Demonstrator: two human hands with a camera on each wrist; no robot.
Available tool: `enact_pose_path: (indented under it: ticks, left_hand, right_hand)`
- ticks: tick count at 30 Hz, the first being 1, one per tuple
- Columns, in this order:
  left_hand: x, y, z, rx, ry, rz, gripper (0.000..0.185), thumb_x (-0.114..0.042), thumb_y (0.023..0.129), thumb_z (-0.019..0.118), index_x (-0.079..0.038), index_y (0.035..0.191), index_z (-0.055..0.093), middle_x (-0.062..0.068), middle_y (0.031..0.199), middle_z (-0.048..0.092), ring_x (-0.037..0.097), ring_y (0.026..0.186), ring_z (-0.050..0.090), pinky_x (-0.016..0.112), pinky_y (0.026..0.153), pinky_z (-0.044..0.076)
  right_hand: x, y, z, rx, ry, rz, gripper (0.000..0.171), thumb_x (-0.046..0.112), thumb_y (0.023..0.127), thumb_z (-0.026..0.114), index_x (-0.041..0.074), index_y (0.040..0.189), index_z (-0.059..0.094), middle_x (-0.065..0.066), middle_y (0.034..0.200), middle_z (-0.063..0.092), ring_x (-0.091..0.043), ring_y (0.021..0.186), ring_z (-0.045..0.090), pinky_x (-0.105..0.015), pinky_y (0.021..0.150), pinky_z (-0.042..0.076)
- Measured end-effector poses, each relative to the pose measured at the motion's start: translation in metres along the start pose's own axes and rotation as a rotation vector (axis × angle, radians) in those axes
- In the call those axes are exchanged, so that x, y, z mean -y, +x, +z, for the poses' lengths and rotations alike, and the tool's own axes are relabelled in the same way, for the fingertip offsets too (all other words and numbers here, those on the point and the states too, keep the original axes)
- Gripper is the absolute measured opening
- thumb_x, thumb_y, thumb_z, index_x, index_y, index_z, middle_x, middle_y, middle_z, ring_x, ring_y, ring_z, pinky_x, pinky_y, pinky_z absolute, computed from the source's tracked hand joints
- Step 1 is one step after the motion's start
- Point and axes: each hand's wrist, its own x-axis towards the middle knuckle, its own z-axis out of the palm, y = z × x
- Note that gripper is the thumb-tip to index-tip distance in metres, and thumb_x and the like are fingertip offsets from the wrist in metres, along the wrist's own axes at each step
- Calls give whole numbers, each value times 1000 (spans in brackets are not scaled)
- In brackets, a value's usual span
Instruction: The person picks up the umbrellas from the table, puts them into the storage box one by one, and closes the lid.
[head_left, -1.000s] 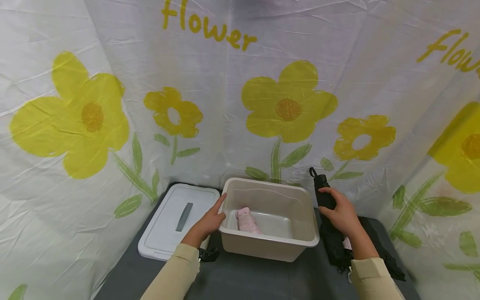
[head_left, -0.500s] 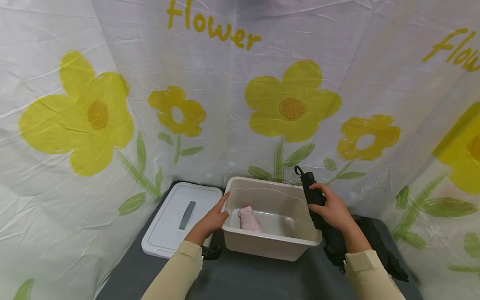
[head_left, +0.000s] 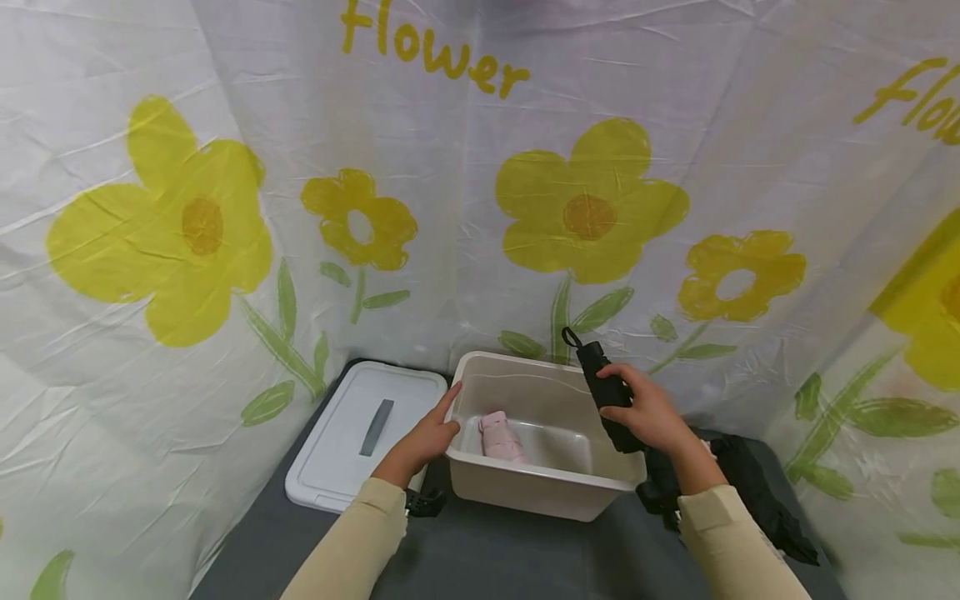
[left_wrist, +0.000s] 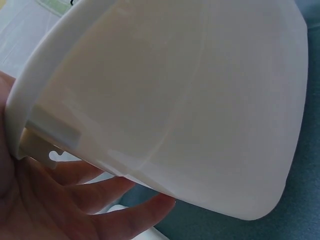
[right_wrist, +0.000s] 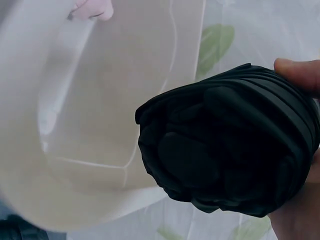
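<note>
Right hand (head_left: 651,414) curls tight around the folded black fabric umbrella (head_left: 600,385), holding it tilted over the right rim of the cream plastic tub (head_left: 542,490). Left hand (head_left: 422,439), fingers straight, presses the tub's left wall; a pink folded umbrella (head_left: 501,437) lies inside.

Grey table (head_left: 510,550); on it: bin (head_left: 525,487), lid (head_left: 337,458).

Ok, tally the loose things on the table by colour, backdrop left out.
Black: 2, the folded black umbrella gripped by the right hand, and the black fabric bundle behind that arm.
Pink: 1, the pink folded umbrella inside the bin.
Cream: 1, the cream plastic bin, left hand on its side.
White: 1, the white lid.
Total: 5.
</note>
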Motion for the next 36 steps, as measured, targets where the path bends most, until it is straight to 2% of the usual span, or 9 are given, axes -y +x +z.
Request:
enact_pose_path:
  ticks: [5,12,18,23,26,28,33,36]
  left_hand:
    - [-1,-1,0,-1,-1,-3,74,-6,92,40,-32,156,14,17,161,19,41,140,31,59,103,36]
    - [-1,-1,-1,-3,5,4,74,-5,91,41,-27,157,14,18,160,20,42,139,32,59,102,36]
    - [0,0,-1,3,5,1,75,-6,91,41,-31,156,14,17,161,19,41,138,33,59,101,37]
    - [1,1,-1,4,3,2,75,-6,91,40,-32,156,14,17,161,19,42,137,34,58,100,38]
    - [1,1,-1,2,9,3,75,-7,91,41,-32,156,14,18,160,21,41,134,37,56,97,41]
    - [1,1,-2,3,7,-4,74,-7,91,41,-33,156,15,19,159,22,41,128,43,54,90,46]
    - [0,1,-1,12,-1,-16,75,-7,92,41,-35,156,15,19,159,23,38,118,49,46,78,51]
    - [1,2,-2,16,-8,-16,75,-7,92,41,-35,156,14,19,159,23,38,118,48,46,79,50]
  right_hand:
    - [6,5,4,34,-33,-17,52,16,86,71,24,132,49,-17,140,49,-35,110,60,-50,86,48]
    - [14,15,12,106,-26,-32,52,16,85,71,26,131,49,-16,132,53,-29,100,62,-40,75,51]
    - [17,22,18,183,16,-20,50,15,85,71,25,130,50,-18,124,55,-24,88,63,-36,68,52]
    - [16,28,25,234,41,-46,49,10,85,71,24,128,51,-18,125,55,-23,87,62,-35,68,52]
    - [17,31,29,237,15,-80,50,9,83,72,25,126,52,-16,129,55,-22,89,61,-34,69,51]
    - [17,33,31,242,-8,-99,50,8,82,73,23,125,53,-16,131,55,-23,89,61,-34,68,51]
    - [16,38,35,297,1,-92,50,6,81,74,21,125,53,-18,135,50,-26,93,61,-36,69,52]
    - [15,43,37,329,-15,-117,51,6,80,74,19,124,53,-17,136,48,-28,99,59,-38,74,52]
